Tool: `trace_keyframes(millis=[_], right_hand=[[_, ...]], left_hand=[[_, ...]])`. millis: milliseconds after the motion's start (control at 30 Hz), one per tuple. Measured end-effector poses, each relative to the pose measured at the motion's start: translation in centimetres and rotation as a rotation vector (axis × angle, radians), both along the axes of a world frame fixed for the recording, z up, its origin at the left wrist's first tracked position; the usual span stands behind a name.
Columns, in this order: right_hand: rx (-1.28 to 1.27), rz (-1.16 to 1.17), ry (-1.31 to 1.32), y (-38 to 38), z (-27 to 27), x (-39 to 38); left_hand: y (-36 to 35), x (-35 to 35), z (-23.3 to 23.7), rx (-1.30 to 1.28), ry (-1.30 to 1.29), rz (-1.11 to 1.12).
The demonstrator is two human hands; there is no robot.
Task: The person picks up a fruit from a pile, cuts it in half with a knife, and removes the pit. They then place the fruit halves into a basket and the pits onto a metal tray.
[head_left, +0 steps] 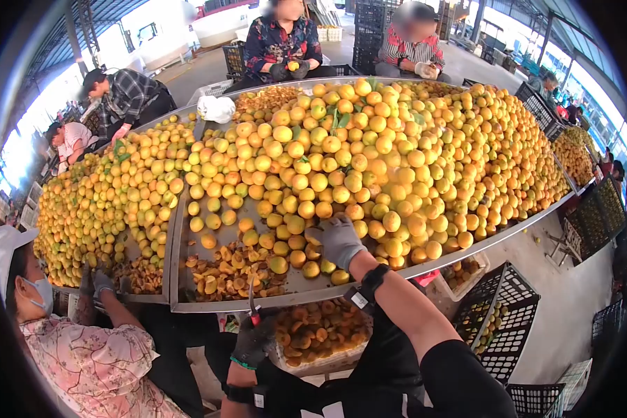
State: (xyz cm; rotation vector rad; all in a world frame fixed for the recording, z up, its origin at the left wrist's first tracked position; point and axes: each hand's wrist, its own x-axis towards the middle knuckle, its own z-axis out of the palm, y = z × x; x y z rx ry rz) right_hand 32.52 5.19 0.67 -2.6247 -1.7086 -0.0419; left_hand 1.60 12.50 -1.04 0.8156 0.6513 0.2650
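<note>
Right hand [338,240], grey glove, back up, reaches over the near rim into the pile of yellow-orange fruit [411,160]. Fingers bent forward among the fruit; tips hidden, so cannot tell whether they grip one or how wide they stand. Left hand [253,341], dark glove, low at the tray's near edge, fingers closed round the red handle of a small knife [251,296], blade upright beside the rim.

Whole fruit slopes up and away across the metal tray [303,282]. Cut pieces [233,279] lie at its near left part; more fill a pale crate [327,367] below the edge. A masked co-worker [83,348] sits to the left, gloved hands at the next section.

Handling, my judgement: take loose fruit from the foot of the slope, since pulling from under may start a roll. Thumb and fingertips round the sides, light squeeze; ripe skin could bruise. Knife best held short and steady, edge turned from the right forearm and the neighbour, with fruit brought to the blade, fingertips behind it.
</note>
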Motion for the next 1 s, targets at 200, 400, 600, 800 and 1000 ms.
trace_keyframes(millis=[200, 400, 600, 800, 1000], right_hand=[[0.405, 0.062, 0.591, -3.7, 1.9, -0.4], [0.963, -0.178, 2.380, -11.2, 3.0, -5.6], [1.493, -0.521, 2.335, -26.9, 0.1, -4.7], [2.000, -1.231, 1.691, -55.2, -12.5, -6.2], [2.043, -1.162, 1.500, -57.0, -14.1, -6.2]], left_hand=[[-1.2, -2.2, -3.2, -0.034, -0.137, 0.062], [-3.6, -1.4, 2.3, -0.092, -0.073, -0.111], [-4.4, -3.9, -0.5, -0.003, -0.032, -0.039], [-5.0, -4.3, 0.0, -0.029, 0.051, -0.004], [-4.2, -4.1, -0.4, 0.009, 0.030, -0.019]])
